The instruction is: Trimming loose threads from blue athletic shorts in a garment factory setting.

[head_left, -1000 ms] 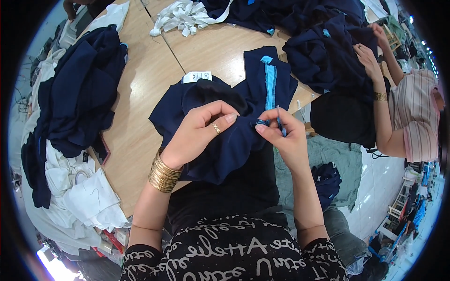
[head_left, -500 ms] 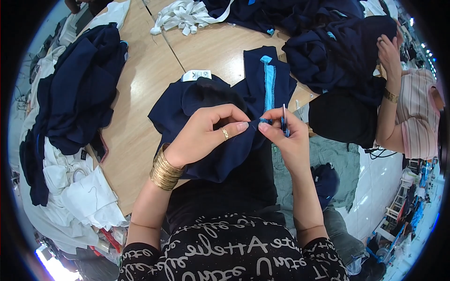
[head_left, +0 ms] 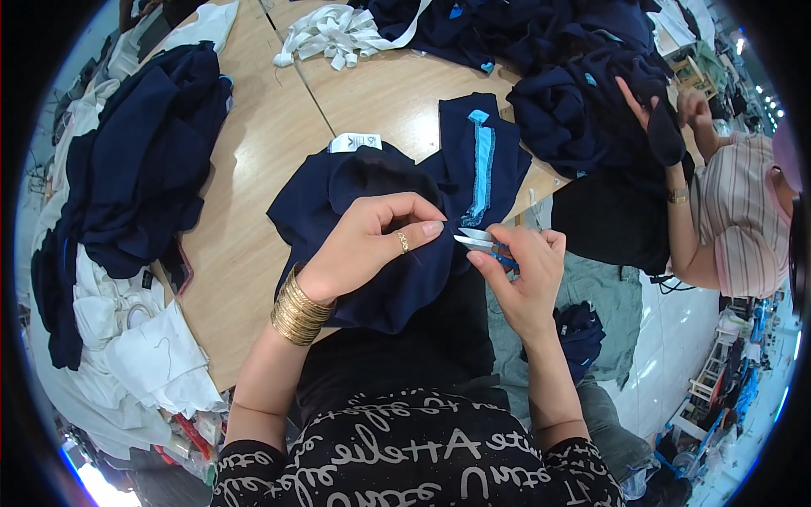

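Note:
A navy garment (head_left: 393,296) lies over the table edge in front of me, with a white label (head_left: 355,142) at its top. On its right part runs a light blue strip (head_left: 482,165) with frayed threads at the lower end. My left hand (head_left: 363,241) pinches the garment by thumb and index finger near that end; a fine thread shows there. Thread snips (head_left: 475,240) with blue handles are gripped in my right hand (head_left: 530,275), blades parted and pointing left at the pinched spot. The snips' handles are partly hidden by my fingers.
Navy garments are heaped on the wooden table (head_left: 245,194) at the left (head_left: 148,160) and far right. White ties (head_left: 338,34) lie at the back, and white cloth (head_left: 160,346) at lower left. A person in a striped top (head_left: 726,194) handles navy cloth at the right.
The snips have turned from upright in my right hand to pointing left, blades apart. My right hand has let go of the blue strip's end. The co-worker's hands have moved.

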Motion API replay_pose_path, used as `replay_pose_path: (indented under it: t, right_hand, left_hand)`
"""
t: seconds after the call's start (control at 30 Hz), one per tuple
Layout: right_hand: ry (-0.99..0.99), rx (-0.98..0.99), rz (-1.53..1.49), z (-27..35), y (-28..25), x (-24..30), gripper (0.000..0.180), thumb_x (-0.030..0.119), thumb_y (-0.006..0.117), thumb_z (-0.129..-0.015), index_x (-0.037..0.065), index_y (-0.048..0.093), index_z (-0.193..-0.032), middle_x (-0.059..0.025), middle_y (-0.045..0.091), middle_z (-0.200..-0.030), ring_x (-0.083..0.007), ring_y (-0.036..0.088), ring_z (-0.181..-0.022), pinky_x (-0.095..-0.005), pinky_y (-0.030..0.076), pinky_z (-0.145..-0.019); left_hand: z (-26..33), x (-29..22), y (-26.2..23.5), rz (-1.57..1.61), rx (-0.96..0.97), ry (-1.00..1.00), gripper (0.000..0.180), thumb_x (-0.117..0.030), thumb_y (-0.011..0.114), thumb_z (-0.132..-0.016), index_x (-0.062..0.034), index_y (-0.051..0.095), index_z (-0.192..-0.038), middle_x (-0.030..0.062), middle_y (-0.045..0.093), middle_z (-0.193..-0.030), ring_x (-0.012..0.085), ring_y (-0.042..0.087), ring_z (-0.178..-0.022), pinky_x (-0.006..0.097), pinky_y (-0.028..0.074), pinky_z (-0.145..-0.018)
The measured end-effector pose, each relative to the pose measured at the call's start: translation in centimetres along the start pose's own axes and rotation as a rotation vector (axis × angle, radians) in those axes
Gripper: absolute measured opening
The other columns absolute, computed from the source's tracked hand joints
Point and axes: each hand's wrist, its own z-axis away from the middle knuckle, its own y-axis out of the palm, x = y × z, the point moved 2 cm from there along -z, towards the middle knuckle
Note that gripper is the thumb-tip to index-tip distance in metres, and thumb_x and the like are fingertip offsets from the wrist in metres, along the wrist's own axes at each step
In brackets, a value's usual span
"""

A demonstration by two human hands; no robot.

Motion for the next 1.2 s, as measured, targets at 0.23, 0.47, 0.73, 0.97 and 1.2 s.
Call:
replay_pose_path:
  t: [0.23,0.47,0.73,0.97,1.2]
  right_hand:
    - [-0.026,-0.012,0.006,-0.1,0.4,0.6,0.026,0.03,0.073,-0.075,0.009,0.062,-0.087,0.0012,0.058,-0.07,-0.0143,0.052,-0.06,-0.0311,0.028,-0.067]
    - [-0.033,-0.02,0.036,-0.3,0.6,1.0,0.025,0.029,0.072,-0.075,0.009,0.062,-0.086,0.001,0.058,-0.07,-0.0144,0.053,-0.061,-0.0312,0.028,-0.066]
    - [0.357,-0.089,-0.383,0.7,0.8,-0.9,0.027,0.02,0.072,-0.077,0.005,0.061,-0.096,0.0011,0.058,-0.076,-0.0104,0.046,-0.067,-0.0257,0.032,-0.064]
    - [0.446,0.198,-0.841,-1.0,1.4,-1.3,0.033,0.007,0.068,-0.078,0.006,0.062,-0.11,0.0069,0.041,-0.07,-0.0017,0.035,-0.061,-0.0172,0.029,-0.059]
    - [0.18,0.24,-0.575,-2.5,3.9,-0.3,0.025,0.008,0.072,-0.072,0.011,0.068,-0.096,0.0016,0.061,-0.073,-0.0084,0.04,-0.057,-0.022,0.033,-0.058]
  left_hand:
    - [0.2,0.1,0.0,0.017,0.017,0.001,0.016,-0.015,0.06,-0.088,-0.0014,0.064,-0.096,-0.0041,0.056,-0.074,0.0025,0.045,-0.066,0.018,0.037,-0.06]
    - [0.4,0.0,0.0,0.012,0.033,0.004,0.016,-0.015,0.06,-0.089,-0.0013,0.064,-0.096,-0.0041,0.056,-0.073,0.0025,0.044,-0.065,0.018,0.036,-0.059]
    - [0.7,0.3,-0.3,-0.009,0.007,0.057,0.017,-0.015,0.06,-0.089,-0.0013,0.064,-0.098,-0.0022,0.059,-0.077,0.0036,0.049,-0.07,0.019,0.041,-0.064]
    - [2.2,0.1,-2.2,0.004,0.023,0.02,0.017,-0.016,0.06,-0.089,-0.0016,0.064,-0.097,-0.0018,0.061,-0.081,0.0042,0.051,-0.072,0.02,0.043,-0.067]
    - [4.0,0.1,-4.0,-0.033,0.062,-0.015,0.017,-0.015,0.061,-0.089,-0.0016,0.064,-0.097,-0.0029,0.06,-0.08,0.0031,0.05,-0.071,0.019,0.042,-0.066]
